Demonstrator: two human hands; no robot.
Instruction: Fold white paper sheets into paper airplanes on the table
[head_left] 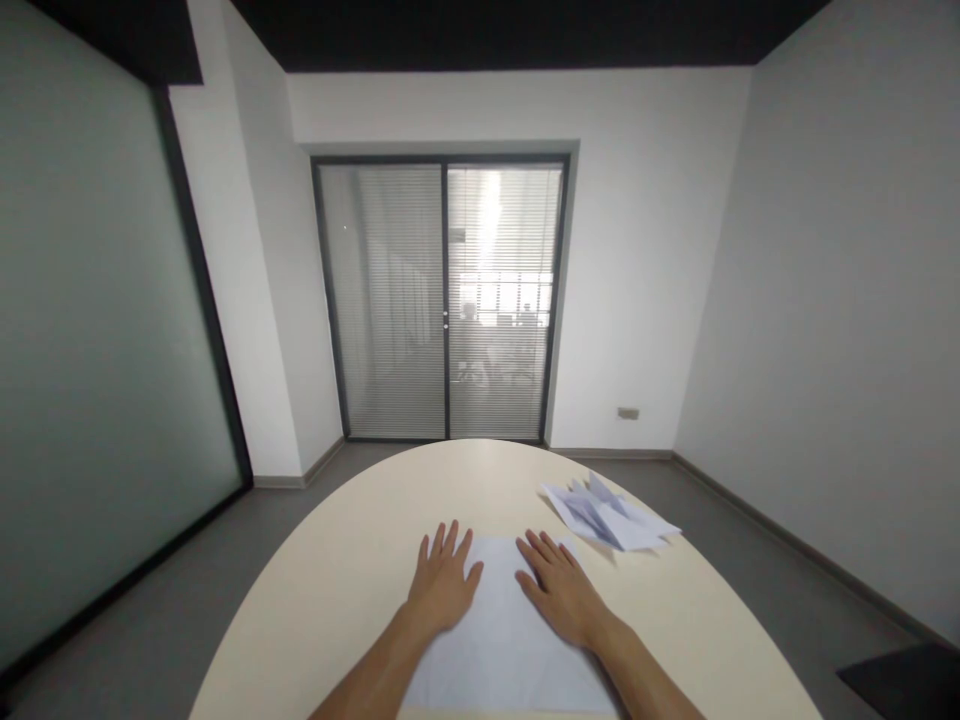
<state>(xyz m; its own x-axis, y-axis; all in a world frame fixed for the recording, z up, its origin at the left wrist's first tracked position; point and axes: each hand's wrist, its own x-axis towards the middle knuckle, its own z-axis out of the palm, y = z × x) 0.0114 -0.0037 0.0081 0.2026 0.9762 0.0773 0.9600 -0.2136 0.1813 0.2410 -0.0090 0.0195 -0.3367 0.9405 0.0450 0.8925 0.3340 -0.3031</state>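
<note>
A white sheet of paper (504,640) lies flat on the pale round-ended table (322,590), close to me. My left hand (444,580) rests palm down over the sheet's left edge, fingers spread and stretched forward. Across from it, my right hand (556,588) lies palm down on the sheet's right side, its fingers also extended. Neither hand grips anything. Part of the sheet's edges is hidden under the hands and forearms.
Several folded and creased white papers (611,520) lie in a loose pile at the table's right edge. Beyond the table stand glass doors with blinds (442,300). A frosted glass panel (105,330) runs along the left. Something dark (907,680) shows at lower right.
</note>
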